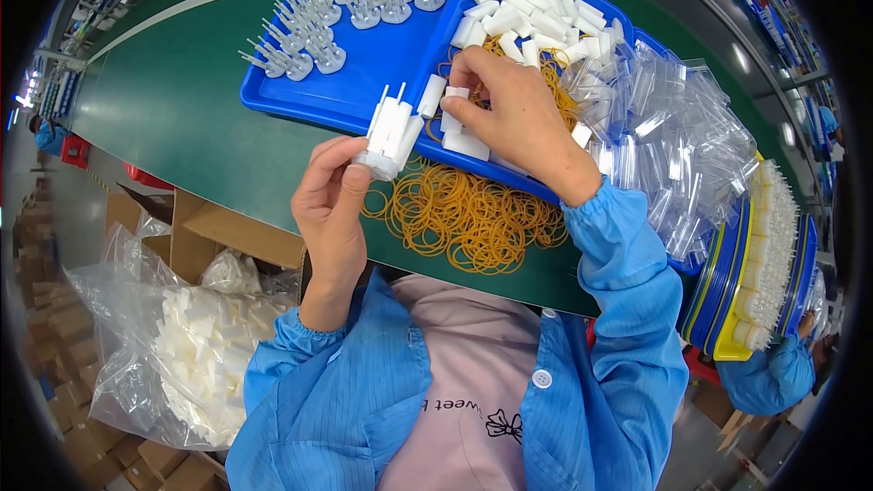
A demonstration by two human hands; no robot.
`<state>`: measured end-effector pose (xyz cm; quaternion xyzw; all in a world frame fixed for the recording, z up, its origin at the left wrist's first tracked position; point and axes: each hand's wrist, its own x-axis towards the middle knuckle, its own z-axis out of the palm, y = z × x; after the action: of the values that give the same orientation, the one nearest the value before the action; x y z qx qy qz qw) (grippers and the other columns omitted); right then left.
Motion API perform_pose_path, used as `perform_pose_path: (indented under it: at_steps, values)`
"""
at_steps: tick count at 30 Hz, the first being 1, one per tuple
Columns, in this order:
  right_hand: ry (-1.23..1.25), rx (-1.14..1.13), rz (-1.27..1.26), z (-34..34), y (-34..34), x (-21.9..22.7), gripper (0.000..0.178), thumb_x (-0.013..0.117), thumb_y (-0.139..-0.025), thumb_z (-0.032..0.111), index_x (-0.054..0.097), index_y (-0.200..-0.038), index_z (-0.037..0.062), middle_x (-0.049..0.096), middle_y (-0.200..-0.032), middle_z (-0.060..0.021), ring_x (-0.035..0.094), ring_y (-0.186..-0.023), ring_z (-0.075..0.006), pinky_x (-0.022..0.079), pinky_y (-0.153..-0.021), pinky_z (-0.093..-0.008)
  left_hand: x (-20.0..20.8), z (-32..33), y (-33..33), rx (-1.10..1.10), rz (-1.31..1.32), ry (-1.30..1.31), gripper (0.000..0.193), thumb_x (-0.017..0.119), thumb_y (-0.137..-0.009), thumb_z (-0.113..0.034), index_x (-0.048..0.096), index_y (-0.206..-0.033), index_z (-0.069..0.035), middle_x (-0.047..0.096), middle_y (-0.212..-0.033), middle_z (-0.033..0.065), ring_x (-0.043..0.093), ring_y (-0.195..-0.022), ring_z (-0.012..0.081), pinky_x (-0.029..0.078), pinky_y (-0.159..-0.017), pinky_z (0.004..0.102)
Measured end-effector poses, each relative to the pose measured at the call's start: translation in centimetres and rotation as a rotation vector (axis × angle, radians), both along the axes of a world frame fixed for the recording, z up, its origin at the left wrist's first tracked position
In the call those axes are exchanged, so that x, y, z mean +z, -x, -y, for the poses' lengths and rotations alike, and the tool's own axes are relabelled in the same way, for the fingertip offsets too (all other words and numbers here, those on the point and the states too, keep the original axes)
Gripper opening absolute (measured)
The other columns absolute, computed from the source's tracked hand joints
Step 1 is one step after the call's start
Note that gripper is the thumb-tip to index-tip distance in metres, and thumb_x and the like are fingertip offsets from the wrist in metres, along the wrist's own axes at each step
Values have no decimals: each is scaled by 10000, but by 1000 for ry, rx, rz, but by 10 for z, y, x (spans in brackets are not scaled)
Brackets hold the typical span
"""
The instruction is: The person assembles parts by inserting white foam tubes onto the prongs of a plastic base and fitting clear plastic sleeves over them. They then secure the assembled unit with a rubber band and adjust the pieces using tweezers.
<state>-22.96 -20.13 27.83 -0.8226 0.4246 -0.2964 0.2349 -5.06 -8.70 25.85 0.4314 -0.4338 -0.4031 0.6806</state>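
My left hand (335, 205) is closed round a translucent pronged base (378, 165), held upright over the table. White foam-like sleeves (391, 127) sit on some of its prongs, and two thin prong tips stick up bare. At the near corner of the blue tray (509, 168), my right hand (527, 118) pinches a small white block (452, 120) between thumb and fingers. Other white blocks (536, 14) lie heaped in that tray beyond the hand. Tan rubber bands (556, 82) are mixed in beside them.
More rubber bands (468, 218) are piled on the green table (173, 95). Pronged bases stand in the left blue tray (382, 59). Transparent plastic sleeves (673, 145) fill the right side. A bag of white pieces (205, 355) and a cardboard box (241, 232) are at lower left.
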Motion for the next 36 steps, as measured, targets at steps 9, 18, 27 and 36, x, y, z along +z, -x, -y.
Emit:
perform_pose_path:
  at_steps: [9,18,27,36]
  values:
    - [-399,19,677,10,14,12,175,582,-835,148,582,-916,-7,597,-817,-19,548,-740,-67,443,-671,-196,5,-3,10,-63,474,128,161,610,-809,-4,654,-963,-20,560,-942,74,539,-828,142,429,-706,237]
    - [-598,51,700,4,13,18,216,556,-869,238,605,-959,48,595,-868,6,508,-819,-59,384,-760,-202,15,3,21,-70,663,198,186,617,-775,18,677,-937,-50,579,-881,65,541,-780,174,436,-655,257]
    - [-608,123,594,-2,16,19,175,591,-846,184,610,-924,29,602,-866,-16,535,-823,-82,414,-787,-227,17,6,15,-83,821,310,323,620,-651,62,683,-934,-80,588,-879,57,550,-800,214,441,-676,292]
    - [-608,158,753,-30,-4,20,144,628,-837,161,613,-894,29,593,-836,-4,535,-810,-65,419,-750,-222,16,1,12,-12,856,373,390,631,-593,83,687,-939,-86,582,-894,68,547,-797,218,444,-684,299]
